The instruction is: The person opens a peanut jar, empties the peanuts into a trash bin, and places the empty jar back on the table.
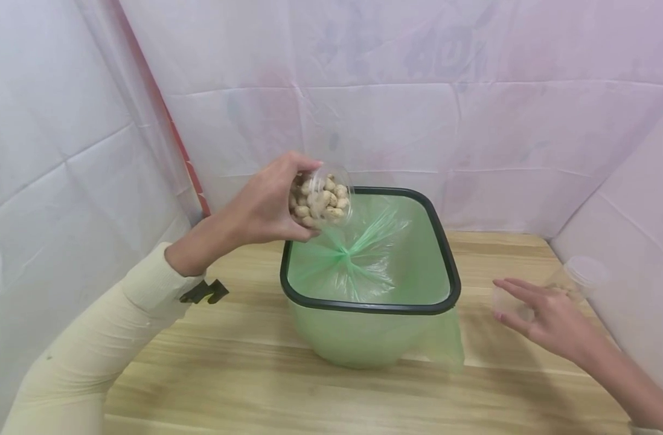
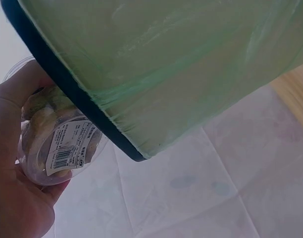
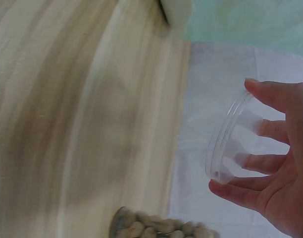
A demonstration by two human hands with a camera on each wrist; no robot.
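Note:
My left hand point(image 1: 305, 199) grips a clear plastic cup of peanuts point(image 1: 327, 196) and holds it tilted over the back left corner of a bin. The bin has a black rim point(image 1: 445, 248) and a green bag liner point(image 1: 380, 254). In the left wrist view the labelled cup point(image 2: 62, 148) sits in my left hand point(image 2: 18, 163), right beside the bin's rim point(image 2: 77, 104). My right hand point(image 1: 527, 308), low over the table to the right of the bin, holds a clear round lid point(image 3: 226, 148) by its edge between its fingertips point(image 3: 255, 87).
The bin stands on a wooden table point(image 1: 244, 374) enclosed by white sheeting point(image 1: 473, 121) at the back and sides. Another clear container point(image 1: 581, 272) stands by the right wall. Peanuts point(image 3: 161, 229) show at the bottom edge of the right wrist view.

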